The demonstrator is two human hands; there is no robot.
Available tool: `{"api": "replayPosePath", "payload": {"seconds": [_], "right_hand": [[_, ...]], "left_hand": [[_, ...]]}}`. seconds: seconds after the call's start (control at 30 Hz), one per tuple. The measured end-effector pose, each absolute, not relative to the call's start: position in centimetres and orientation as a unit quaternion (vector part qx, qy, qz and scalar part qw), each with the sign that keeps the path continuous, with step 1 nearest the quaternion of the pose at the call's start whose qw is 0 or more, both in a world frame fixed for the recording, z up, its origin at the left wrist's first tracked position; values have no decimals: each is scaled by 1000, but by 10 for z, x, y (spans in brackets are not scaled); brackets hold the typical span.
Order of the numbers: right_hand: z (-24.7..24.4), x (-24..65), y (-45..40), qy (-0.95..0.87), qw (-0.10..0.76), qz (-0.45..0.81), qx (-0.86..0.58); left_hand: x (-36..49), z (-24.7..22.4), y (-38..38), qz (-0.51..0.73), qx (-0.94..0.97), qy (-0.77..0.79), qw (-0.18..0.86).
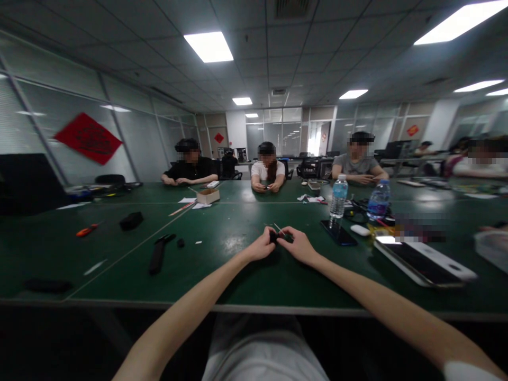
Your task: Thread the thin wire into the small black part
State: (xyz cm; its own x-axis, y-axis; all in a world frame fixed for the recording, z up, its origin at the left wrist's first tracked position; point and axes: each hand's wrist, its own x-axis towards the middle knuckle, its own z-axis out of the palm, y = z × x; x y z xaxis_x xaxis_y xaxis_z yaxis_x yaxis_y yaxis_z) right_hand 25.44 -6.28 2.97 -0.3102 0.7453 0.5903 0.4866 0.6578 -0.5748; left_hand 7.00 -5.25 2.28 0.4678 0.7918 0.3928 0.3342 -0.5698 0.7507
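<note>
Over the green table [222, 275], my left hand [262, 245] is closed on a small black part [273, 236]; its exact kind is too small to tell. My right hand [297, 245] meets it from the other side, fingers pinched around a thin pale stick [278, 228] that points up and to the left. The fingertips of both hands are close together at the black part, and they partly hide it.
Left of my hands lie a black handle-shaped tool [157, 255], a black block [131, 220] and an orange screwdriver [86, 230]. To the right are a phone [338, 233], water bottles [338, 197] and a white device [426, 259]. An open box [208, 196] stands farther back; several people sit around.
</note>
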Motion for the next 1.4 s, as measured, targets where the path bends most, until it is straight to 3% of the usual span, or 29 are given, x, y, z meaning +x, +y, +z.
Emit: {"api": "replayPosePath", "payload": {"seconds": [0.53, 0.97, 1.4], "right_hand": [[28, 262, -55, -798, 423, 142, -406], [34, 263, -56, -781, 433, 147, -425], [36, 264, -58, -817, 405, 97, -399]], "left_hand": [[73, 17, -49, 388, 807, 313, 315], [75, 16, -38, 453, 645, 286, 546], [62, 14, -16, 552, 562, 317, 529]]}}
